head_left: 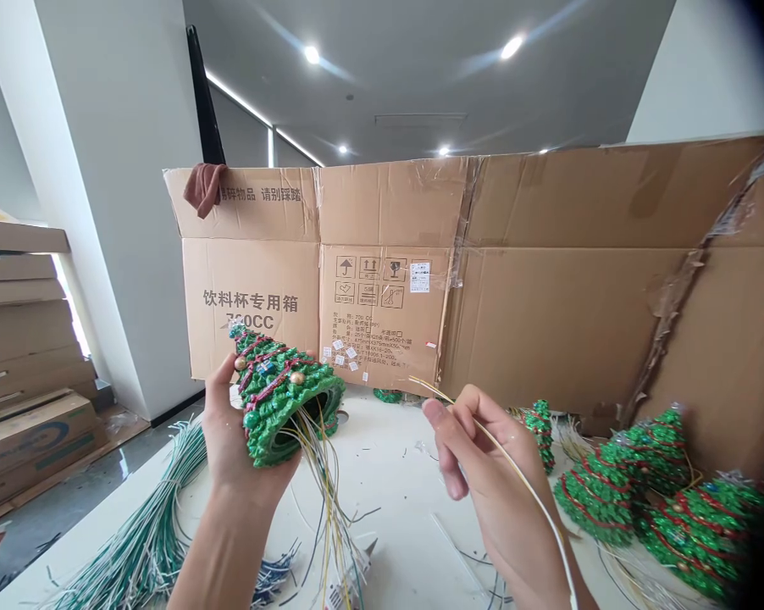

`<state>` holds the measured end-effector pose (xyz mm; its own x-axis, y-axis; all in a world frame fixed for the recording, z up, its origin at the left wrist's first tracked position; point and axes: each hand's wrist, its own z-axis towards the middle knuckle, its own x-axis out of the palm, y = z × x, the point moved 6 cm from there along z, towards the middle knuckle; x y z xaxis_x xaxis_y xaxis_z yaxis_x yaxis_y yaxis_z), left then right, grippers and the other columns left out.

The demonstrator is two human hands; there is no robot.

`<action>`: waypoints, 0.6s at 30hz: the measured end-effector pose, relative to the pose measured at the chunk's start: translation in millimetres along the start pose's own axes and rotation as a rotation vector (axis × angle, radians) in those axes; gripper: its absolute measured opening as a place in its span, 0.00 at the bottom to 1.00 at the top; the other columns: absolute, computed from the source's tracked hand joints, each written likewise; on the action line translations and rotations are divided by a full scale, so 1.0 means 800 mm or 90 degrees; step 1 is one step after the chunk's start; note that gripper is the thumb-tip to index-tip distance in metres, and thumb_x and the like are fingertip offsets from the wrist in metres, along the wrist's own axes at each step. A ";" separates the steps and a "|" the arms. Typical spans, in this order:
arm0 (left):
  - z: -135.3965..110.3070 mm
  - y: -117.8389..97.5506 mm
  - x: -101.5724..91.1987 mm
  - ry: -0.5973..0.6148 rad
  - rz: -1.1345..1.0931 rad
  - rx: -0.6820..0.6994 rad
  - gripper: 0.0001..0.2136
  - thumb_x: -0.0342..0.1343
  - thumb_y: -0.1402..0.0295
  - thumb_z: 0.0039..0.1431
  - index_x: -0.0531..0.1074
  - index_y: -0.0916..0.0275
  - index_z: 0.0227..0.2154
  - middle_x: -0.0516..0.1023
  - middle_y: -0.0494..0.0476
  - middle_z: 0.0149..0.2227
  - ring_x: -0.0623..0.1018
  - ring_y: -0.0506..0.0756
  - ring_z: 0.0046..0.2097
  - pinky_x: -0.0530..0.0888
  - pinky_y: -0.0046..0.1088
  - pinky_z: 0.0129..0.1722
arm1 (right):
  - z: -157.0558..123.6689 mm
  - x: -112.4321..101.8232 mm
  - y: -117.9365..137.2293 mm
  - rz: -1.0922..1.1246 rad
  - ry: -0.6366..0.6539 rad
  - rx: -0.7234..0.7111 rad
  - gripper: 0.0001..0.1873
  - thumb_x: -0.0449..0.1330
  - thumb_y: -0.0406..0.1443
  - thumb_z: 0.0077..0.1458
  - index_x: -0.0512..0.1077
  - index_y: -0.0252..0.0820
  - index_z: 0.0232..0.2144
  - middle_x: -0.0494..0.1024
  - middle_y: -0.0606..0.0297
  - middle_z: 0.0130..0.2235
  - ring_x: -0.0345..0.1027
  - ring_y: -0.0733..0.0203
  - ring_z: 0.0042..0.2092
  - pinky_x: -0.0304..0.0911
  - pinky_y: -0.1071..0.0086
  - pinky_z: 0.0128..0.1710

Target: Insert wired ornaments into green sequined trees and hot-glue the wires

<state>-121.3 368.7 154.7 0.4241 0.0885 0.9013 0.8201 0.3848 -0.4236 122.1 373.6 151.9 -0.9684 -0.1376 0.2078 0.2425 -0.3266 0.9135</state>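
My left hand (229, 436) is wrapped around a small green tinsel Christmas tree (274, 377) with red garland and little baubles. The tree is tilted, its hollow base facing me and to the right. Thin yellow and dark wires (324, 483) hang out of that opening over the table. Between the thumb and fingers of my right hand (484, 457) is a pale cable (534, 491). Its thin yellowish ends stick out to the left, apart from the tree, and its length runs down past my wrist.
Finished-looking tinsel trees (611, 491) stand on the right of the white table (388, 449). A bundle of green and white wires (146, 517) lies at left. Unfolded cardboard (382, 322) forms a wall behind, with a brown cloth (202, 188) over it. Boxes (26, 364) are stacked at far left.
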 end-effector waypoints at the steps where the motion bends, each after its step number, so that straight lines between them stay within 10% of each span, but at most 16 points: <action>1: 0.000 0.000 0.000 0.001 0.000 0.002 0.13 0.57 0.57 0.68 0.80 0.61 0.39 0.89 0.63 0.41 0.89 0.64 0.41 0.86 0.46 0.49 | -0.001 0.000 0.001 -0.006 0.002 -0.009 0.32 0.74 0.52 0.60 0.57 0.45 0.26 0.67 0.78 0.20 0.56 0.72 0.21 0.55 0.77 0.22; 10: 0.001 -0.001 -0.001 0.012 0.022 0.014 0.14 0.57 0.57 0.68 0.81 0.62 0.40 0.89 0.65 0.42 0.89 0.65 0.41 0.87 0.45 0.48 | -0.003 0.010 0.003 0.045 0.098 0.068 0.32 0.81 0.42 0.51 0.59 0.46 0.26 0.89 0.62 0.42 0.85 0.50 0.51 0.76 0.61 0.51; 18: 0.000 0.000 -0.001 -0.001 0.024 0.008 0.14 0.58 0.56 0.67 0.81 0.61 0.40 0.89 0.65 0.42 0.89 0.64 0.42 0.86 0.45 0.48 | 0.000 0.008 -0.001 0.081 0.070 0.097 0.37 0.86 0.32 0.35 0.58 0.47 0.23 0.89 0.66 0.33 0.82 0.57 0.38 0.76 0.66 0.42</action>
<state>-122.2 368.8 153.8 0.4546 0.1047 0.8845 0.7985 0.3921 -0.4568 115.6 373.1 152.6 -0.9165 -0.2720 0.2932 0.3428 -0.1565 0.9263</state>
